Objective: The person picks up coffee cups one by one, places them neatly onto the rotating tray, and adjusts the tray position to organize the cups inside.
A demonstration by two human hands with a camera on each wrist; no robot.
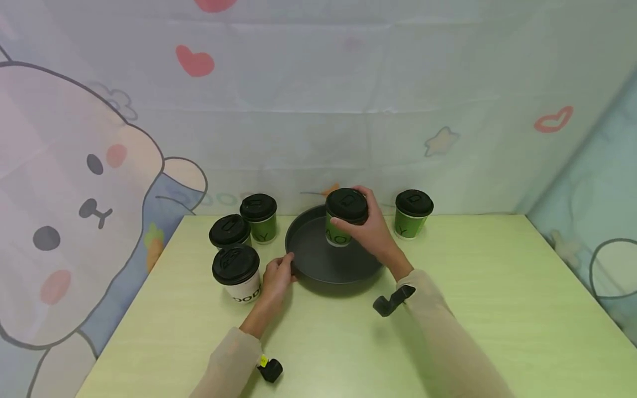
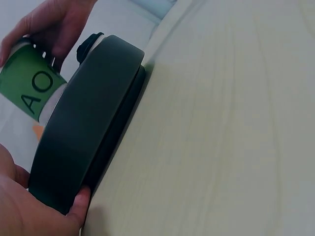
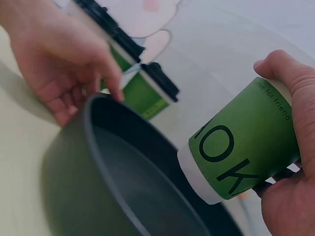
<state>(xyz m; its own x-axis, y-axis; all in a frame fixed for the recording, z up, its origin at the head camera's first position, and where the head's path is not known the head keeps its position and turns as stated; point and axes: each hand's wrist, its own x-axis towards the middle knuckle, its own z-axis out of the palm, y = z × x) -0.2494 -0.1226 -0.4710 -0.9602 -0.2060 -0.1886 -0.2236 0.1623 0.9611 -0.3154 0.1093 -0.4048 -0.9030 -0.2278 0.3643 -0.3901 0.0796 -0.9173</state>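
Observation:
A dark, round, shallow pan [image 1: 323, 265] stands on the table, and my left hand [image 1: 277, 276] grips its near left edge. In the left wrist view, that hand's fingers and thumb [image 2: 78, 204] are at the pan's wall [image 2: 91, 113]. My right hand [image 1: 372, 226] holds a green paper coffee cup [image 1: 338, 235] with a black lid [image 1: 346, 204] over the pan. The right wrist view shows fingers wrapped round this green cup [image 3: 246, 142], its white base [image 3: 199, 177] at the pan's opening. Whether the base touches the pan floor cannot be told.
Left of the pan stand a white lidded cup [image 1: 244, 287], a partly hidden lidded cup [image 1: 230, 231] and a green lidded cup [image 1: 264, 228]. Another green cup [image 1: 410, 222] stands right of the pan. A printed cloth [image 1: 298, 110] hangs behind the table [image 1: 497, 287].

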